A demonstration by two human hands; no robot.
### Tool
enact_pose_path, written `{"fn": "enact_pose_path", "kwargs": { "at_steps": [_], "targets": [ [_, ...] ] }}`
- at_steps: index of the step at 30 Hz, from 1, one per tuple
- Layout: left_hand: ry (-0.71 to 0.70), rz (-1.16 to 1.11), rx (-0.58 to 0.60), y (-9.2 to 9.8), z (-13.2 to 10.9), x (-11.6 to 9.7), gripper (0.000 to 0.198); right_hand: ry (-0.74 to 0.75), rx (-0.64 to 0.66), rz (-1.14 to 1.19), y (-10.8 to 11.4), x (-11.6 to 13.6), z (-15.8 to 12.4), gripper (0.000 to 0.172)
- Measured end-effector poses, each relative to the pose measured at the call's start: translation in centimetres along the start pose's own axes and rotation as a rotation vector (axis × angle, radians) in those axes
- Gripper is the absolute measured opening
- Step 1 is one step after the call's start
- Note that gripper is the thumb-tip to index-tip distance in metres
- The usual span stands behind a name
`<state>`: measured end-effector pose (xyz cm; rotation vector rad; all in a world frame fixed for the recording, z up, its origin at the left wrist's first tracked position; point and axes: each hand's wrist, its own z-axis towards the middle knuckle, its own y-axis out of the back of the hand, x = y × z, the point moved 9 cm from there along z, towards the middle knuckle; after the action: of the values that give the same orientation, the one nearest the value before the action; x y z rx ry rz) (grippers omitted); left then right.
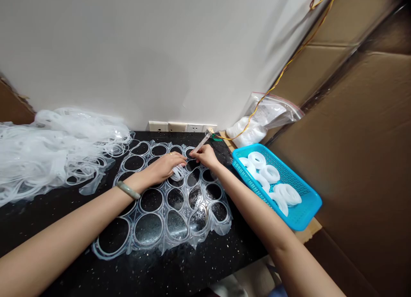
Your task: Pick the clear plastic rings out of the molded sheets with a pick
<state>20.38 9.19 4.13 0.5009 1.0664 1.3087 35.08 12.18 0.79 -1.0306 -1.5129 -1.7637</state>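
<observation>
A translucent rubbery sheet [164, 198] with rows of large round holes lies flat on the black speckled counter. Over its far half, my left hand [165, 165] is closed on a small bundle of thin white rings [178, 173], which shows below its fingers. Close beside it, my right hand [206, 155] pinches a slim whitish flat-bladed tool [201, 142] that slants up toward the wall. Fingertips of both hands come near each other at a hole in the far row. The exact contact there is too small to make out.
To the left lies a large heap of tangled white rings and strips [61, 151]. A blue plastic basket [308, 209] with several thick white ring bundles stands at the right. Behind are wall sockets [177, 127], a yellow wire [282, 70], a clear bag [272, 113] and cardboard [356, 143].
</observation>
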Motion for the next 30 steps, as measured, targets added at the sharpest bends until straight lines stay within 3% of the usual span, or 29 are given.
{"fn": "enact_pose_path", "kwargs": {
  "at_steps": [20, 25, 30],
  "targets": [
    [-0.002, 0.002, 0.046, -1.6, 0.0, 0.3, 0.033, 0.052, -0.023, -0.032, -0.4, -0.1, -0.1, 0.014],
    [0.044, -0.026, 0.059, -1.4, 0.4, -0.3, 0.032, 0.120, -0.074, -0.219, -0.2, 0.9, -1.2, 0.014],
    [0.059, -0.055, 0.050, -1.1, 0.5, -0.4, 0.032, 0.258, -0.112, -0.581, -0.6, 3.2, -2.1, 0.019]
  ]
}}
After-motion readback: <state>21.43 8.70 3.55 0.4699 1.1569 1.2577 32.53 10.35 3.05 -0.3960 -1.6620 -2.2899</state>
